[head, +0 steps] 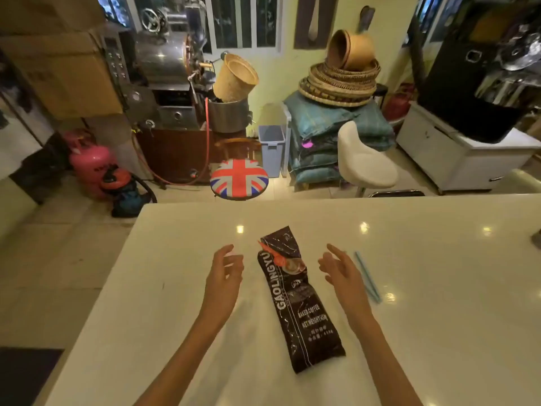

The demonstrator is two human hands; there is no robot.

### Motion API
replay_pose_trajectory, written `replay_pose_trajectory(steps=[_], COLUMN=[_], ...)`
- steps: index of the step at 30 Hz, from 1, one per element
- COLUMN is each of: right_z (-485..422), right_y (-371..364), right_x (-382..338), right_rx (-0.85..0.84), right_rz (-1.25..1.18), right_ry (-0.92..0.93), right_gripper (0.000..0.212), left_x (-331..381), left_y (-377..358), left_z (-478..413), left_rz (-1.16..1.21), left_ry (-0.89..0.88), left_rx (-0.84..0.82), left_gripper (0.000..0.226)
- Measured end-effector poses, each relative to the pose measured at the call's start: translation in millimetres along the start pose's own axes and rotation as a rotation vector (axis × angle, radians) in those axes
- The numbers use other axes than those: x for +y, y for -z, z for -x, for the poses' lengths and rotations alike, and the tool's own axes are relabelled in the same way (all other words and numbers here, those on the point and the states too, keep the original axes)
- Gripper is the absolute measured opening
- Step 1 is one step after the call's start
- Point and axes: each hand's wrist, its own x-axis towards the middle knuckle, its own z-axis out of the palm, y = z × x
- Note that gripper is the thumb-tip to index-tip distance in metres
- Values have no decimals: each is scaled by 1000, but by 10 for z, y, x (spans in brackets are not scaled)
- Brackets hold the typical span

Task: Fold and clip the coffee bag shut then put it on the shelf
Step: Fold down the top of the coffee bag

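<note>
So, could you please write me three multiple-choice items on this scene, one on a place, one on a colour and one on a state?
1. Where does the coffee bag lie?
A. on the white table, between the hands
B. on the floor
C. on the white chair

2. What colour is the clip on the bag?
A. green
B. orange-red
C. black

3. How are the left hand and the right hand?
A. both gripping the bag
B. one holding the blue sticks
C. both open, touching nothing

Answers: 1 A, the bag lies flat on the tabletop; 2 B, the clip shows orange-red against the dark bag; 3 C, both hands hover beside the bag with fingers spread.
</note>
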Motion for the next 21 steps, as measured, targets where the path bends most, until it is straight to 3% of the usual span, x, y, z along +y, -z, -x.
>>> replay_pose_trajectory(steps=[4,8,13,21], right_z=[141,185,148,-83], right_y=[-122,-232,-240,-305], right_x=[420,521,500,344], right_rx=[22,47,69,-15], right_rz=[142,112,106,27], right_ry=[-144,-169,-98,-44], right_gripper=[26,29,21,19], left_x=[-272,-283,-236,-75], left_y=[-386,-569,-579,-547], left_z=[143,65,-46,-229], left_rz=[20,129,91,72], left_ry=[311,429,282,-27], left_rx=[-187,-201,-205,-175], left_gripper=[23,32,34,18])
